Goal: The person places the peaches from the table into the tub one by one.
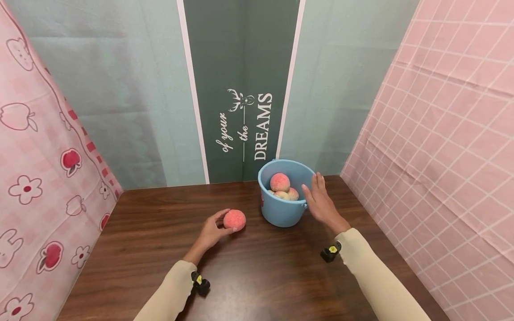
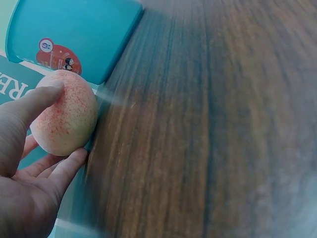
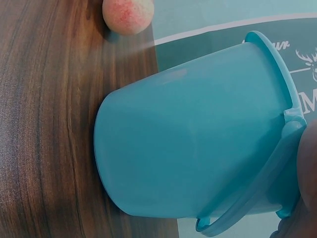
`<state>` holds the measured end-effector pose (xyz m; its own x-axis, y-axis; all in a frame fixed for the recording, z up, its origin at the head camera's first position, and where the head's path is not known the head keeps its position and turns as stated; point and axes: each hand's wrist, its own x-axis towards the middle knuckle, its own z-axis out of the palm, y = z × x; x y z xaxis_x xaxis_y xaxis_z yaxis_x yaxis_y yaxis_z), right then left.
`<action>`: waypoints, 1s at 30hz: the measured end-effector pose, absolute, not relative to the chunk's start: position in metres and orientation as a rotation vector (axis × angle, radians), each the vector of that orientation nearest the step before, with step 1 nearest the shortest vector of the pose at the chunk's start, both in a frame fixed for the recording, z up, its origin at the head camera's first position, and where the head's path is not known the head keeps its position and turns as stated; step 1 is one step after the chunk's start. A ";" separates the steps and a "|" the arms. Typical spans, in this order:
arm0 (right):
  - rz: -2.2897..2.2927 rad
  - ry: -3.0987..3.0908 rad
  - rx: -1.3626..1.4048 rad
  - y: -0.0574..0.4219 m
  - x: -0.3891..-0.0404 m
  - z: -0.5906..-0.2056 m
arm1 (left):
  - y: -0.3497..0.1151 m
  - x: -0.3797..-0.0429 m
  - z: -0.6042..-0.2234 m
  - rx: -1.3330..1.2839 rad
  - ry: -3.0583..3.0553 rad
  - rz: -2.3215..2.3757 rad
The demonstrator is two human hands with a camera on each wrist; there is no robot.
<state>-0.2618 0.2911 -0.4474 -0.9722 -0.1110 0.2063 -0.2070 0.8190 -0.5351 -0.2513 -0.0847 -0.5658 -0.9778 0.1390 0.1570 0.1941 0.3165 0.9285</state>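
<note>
My left hand (image 1: 212, 228) grips a pink peach (image 1: 234, 220) left of the blue bucket (image 1: 282, 213). In the left wrist view the thumb lies across the speckled skin of the peach (image 2: 64, 116), with the fingers curled round its other side. My right hand (image 1: 320, 203) is at the right side of the bucket, fingers straight and overlapping its rim. Several more peaches (image 1: 279, 183) lie inside the bucket. The right wrist view shows the bucket's side wall (image 3: 193, 139) and lowered handle (image 3: 257, 183), with only a part of the right hand (image 3: 308, 168) at the edge.
The bucket stands upright on a dark wooden table (image 1: 257, 276), near its back edge. Behind it hangs a green cloth (image 1: 245, 53) with white lettering. A pink checked cloth (image 1: 453, 133) borders the right side, and a fruit-patterned cloth (image 1: 36, 187) the left.
</note>
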 end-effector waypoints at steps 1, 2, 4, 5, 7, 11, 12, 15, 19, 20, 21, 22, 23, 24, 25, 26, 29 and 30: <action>0.863 -2.836 0.249 0.291 -0.262 -0.447 | -0.085 -0.251 -0.566 -0.316 -2.510 -1.776; 0.863 -2.835 0.248 0.291 -0.262 -0.447 | -0.085 -0.251 -0.566 -0.316 -2.508 -1.773; 0.865 -2.836 0.245 0.290 -0.262 -0.447 | -0.085 -0.252 -0.566 -0.315 -2.504 -1.769; 0.864 -2.835 0.244 0.290 -0.262 -0.447 | -0.085 -0.252 -0.566 -0.318 -2.502 -1.763; 0.866 -2.835 0.241 0.289 -0.263 -0.447 | -0.085 -0.252 -0.565 -0.322 -2.504 -1.757; 0.861 -2.836 0.238 0.288 -0.263 -0.447 | -0.086 -0.251 -0.561 -0.334 -2.500 -1.737; 0.861 -2.837 0.236 0.288 -0.263 -0.446 | -0.086 -0.251 -0.559 -0.333 -2.496 -1.744; 0.858 -2.838 0.234 0.288 -0.263 -0.446 | -0.088 -0.250 -0.554 -0.336 -2.484 -1.763; 0.851 -2.838 0.232 0.287 -0.263 -0.447 | -0.088 -0.250 -0.548 -0.351 -2.475 -1.785; 0.851 -2.837 0.231 0.287 -0.263 -0.447 | -0.088 -0.250 -0.546 -0.360 -2.468 -1.794; 0.850 -2.838 0.230 0.287 -0.263 -0.446 | -0.087 -0.250 -0.544 -0.372 -2.457 -1.807; 0.848 -2.840 0.228 0.287 -0.262 -0.446 | -0.086 -0.250 -0.542 -0.385 -2.446 -1.816; 0.850 -2.841 0.226 0.286 -0.262 -0.446 | -0.086 -0.251 -0.539 -0.398 -2.436 -1.823; 0.852 -2.843 0.225 0.286 -0.263 -0.446 | -0.085 -0.251 -0.537 -0.408 -2.428 -1.835; 0.850 -2.842 0.226 0.286 -0.262 -0.446 | -0.083 -0.251 -0.534 -0.418 -2.421 -1.842; 0.853 -2.841 0.226 0.286 -0.263 -0.446 | -0.082 -0.252 -0.531 -0.424 -2.416 -1.847; 0.857 -2.839 0.229 0.285 -0.263 -0.446 | -0.077 -0.251 -0.523 -0.449 -2.406 -1.858; 0.858 -2.838 0.230 0.285 -0.263 -0.446 | -0.076 -0.251 -0.520 -0.457 -2.401 -1.868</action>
<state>-0.2630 0.2852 -0.4456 -0.9740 -0.0983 0.2043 -0.1950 0.8229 -0.5337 -0.2514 -0.0756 -0.5205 -0.9538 0.1916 0.2316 0.2716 0.2193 0.9371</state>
